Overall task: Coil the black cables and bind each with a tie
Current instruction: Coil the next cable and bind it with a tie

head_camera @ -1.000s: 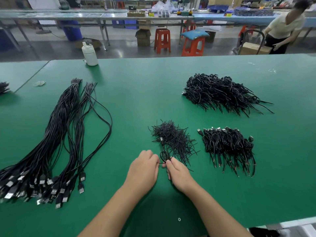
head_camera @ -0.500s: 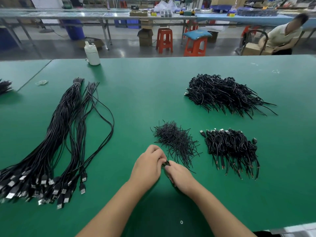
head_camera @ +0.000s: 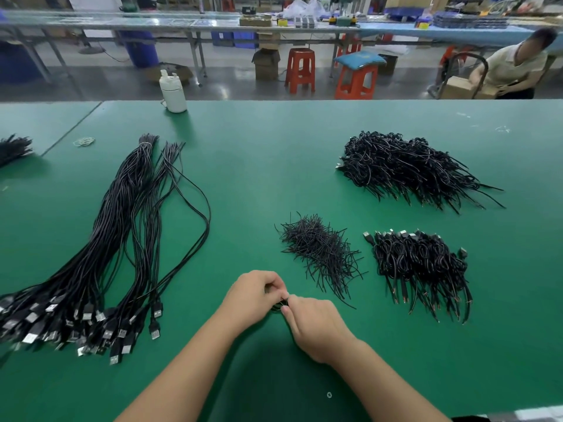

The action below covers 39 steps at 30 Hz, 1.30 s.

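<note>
Cables everywhere on this green table (head_camera: pixel 274 147), but the one that matters is the small black coil (head_camera: pixel 278 305) caught between both hands near the front edge. The left hand (head_camera: pixel 254 295) curls its fingers round the coil, most likely to keep the loops from springing apart. The right hand (head_camera: pixel 315 322) meets it fingertip to fingertip and pinches at the same spot, which reads as a tie being twisted shut, though the tie itself is too small to make out. Notice the layout: the heap of ties (head_camera: pixel 318 249) sits just beyond the hands, a short reach away. Finished coils (head_camera: pixel 419 264) are stacked to the right, with a bigger finished pile (head_camera: pixel 405 167) farther back. Straight, uncoiled cables (head_camera: pixel 100 248) wait in a long bundle on the left, plugs toward the person, so the work seems to flow left to right.
</note>
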### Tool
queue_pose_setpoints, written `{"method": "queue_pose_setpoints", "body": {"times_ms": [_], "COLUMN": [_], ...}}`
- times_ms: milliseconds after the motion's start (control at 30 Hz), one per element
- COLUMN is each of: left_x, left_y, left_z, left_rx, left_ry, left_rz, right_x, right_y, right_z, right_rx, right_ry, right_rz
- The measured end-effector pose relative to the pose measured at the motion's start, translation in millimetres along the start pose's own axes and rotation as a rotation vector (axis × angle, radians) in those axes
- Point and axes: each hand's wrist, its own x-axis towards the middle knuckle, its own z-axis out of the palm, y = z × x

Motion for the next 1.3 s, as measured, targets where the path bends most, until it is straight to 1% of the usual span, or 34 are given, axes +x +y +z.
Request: {"method": "queue_pose_setpoints", "body": {"times_ms": [67,200,367,500,600,700,767,833,900,1000,1067,1200,1267,1300], "left_x": [0,-2,-6,-7,-9,-11,-12,-15,-21,-25,-25,-21,-18,-17], "left_y": [0,5,5,7,8,14,18,24,28,27,22,15,10,8], "left_z": [-6,-11,-15,-11,-10,-8,-5,-4,-5,-3,-1,-2,-7,-11], "left_rx": [-0.033,0.028,-0.023,0.067,0.241,0.554,0.704,0.772,0.823,0.833,0.8,0.646,0.546,0.493], "left_ry": [0.004,0.027,-0.034,0.051,0.119,0.147,0.14,0.144,0.2,0.288,0.34,0.358,0.388,0.414], "left_rz": [-0.016,-0.027,-0.024,0.004,0.079,0.186,0.226,0.252,0.309,0.371,0.37,0.23,0.158,0.121], "right_x": [2,6,10,12,13,16,17,19,21,23,25,29,31,32], "right_y": [-1,-10,-12,-15,-17,-20,-21,-21,-21,-21,-21,-26,-27,-28], "right_z": [-1,-2,-2,-2,-2,-4,-6,-9,-13,-17,-20,-31,-39,-44], "right_rx": [0.005,0.035,-0.005,-0.046,-0.074,-0.075,-0.077,-0.098,-0.115,-0.132,-0.153,-0.155,-0.063,0.054], "right_ry": [0.011,-0.023,-0.012,-0.033,-0.044,-0.054,-0.064,-0.074,-0.074,-0.068,-0.041,0.053,0.079,0.064], "right_rz": [-0.01,0.006,0.05,0.069,0.061,0.061,0.064,0.072,0.084,0.085,0.084,0.098,0.116,0.137]}}
